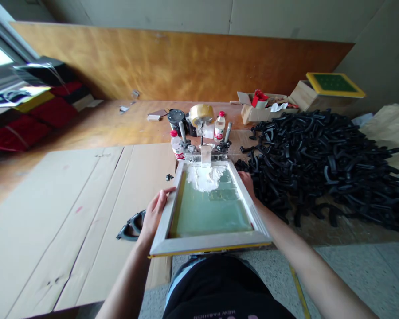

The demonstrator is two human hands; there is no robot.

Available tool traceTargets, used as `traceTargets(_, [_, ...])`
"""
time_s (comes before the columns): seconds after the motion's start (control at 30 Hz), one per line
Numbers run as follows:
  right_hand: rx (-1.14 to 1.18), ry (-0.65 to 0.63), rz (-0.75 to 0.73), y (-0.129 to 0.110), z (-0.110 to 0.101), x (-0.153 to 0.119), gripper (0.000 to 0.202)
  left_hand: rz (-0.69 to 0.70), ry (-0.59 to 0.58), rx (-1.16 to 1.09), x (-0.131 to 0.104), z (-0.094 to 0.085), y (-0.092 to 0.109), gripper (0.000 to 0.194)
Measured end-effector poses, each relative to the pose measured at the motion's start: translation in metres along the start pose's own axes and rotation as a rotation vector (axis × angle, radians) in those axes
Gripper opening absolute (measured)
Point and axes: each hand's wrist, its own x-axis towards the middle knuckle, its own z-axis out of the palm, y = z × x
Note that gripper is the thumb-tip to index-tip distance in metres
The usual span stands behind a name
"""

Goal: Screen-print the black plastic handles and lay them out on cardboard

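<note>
One table [146, 128] is partly covered at left by cardboard [69, 221], at right by a black heap [319, 159]. Between them a frame [216, 241] is fixed to a clamp [194, 157], paste [199, 180] spread across its far end. Its left edge is touched by the left hand [155, 210], index finger extended; its right is met by the right hand [248, 181], fingers partly hidden. Whether either is closed cannot be told. Two bottles [220, 126] are stood near the clamp.
</note>
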Motion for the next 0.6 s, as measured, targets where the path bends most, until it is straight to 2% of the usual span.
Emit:
traceTargets(0.07, [0.037, 0.159, 0.064, 0.003, -0.013, 0.022, 0.037, -0.071, -0.015, 0.046, -0.007, 0.002, -0.027, 0.070])
traceTargets(0.13, [0.086, 0.290, -0.012, -0.012, -0.017, 0.050, 0.044, -0.110, -0.003, 0.080, -0.007, 0.006, -0.052, 0.077])
traceTargets(0.17, [0.095, 0.304, -0.092, -0.025, -0.016, 0.063, 0.050, -0.117, 0.005, 0.108, -0.005, 0.008, -0.063, 0.079])
traceTargets(0.23, [0.057, 0.214, -0.231, -0.053, -0.009, 0.083, 0.050, -0.117, 0.023, 0.176, 0.001, 0.011, -0.078, 0.075])
traceTargets(0.33, [-0.030, -0.012, -0.291, -0.080, 0.006, 0.085, 0.019, -0.129, 0.011, 0.220, 0.006, 0.011, -0.087, 0.070])
traceTargets(0.4, [-0.044, -0.094, -0.348, -0.082, 0.010, 0.067, 0.008, -0.135, -0.004, 0.200, 0.007, 0.010, -0.088, 0.069])
traceTargets(0.5, [0.006, -0.175, -0.590, -0.074, 0.002, 0.038, 0.013, -0.121, -0.003, 0.165, 0.005, 0.011, -0.088, 0.067])
traceTargets(0.57, [0.049, -0.255, -0.725, -0.069, -0.008, 0.030, 0.014, -0.121, 0.011, 0.144, 0.003, 0.012, -0.085, 0.066])
traceTargets(0.6, [0.068, -0.285, -0.747, -0.068, -0.012, 0.030, 0.013, -0.126, 0.021, 0.132, 0.003, 0.012, -0.083, 0.065])
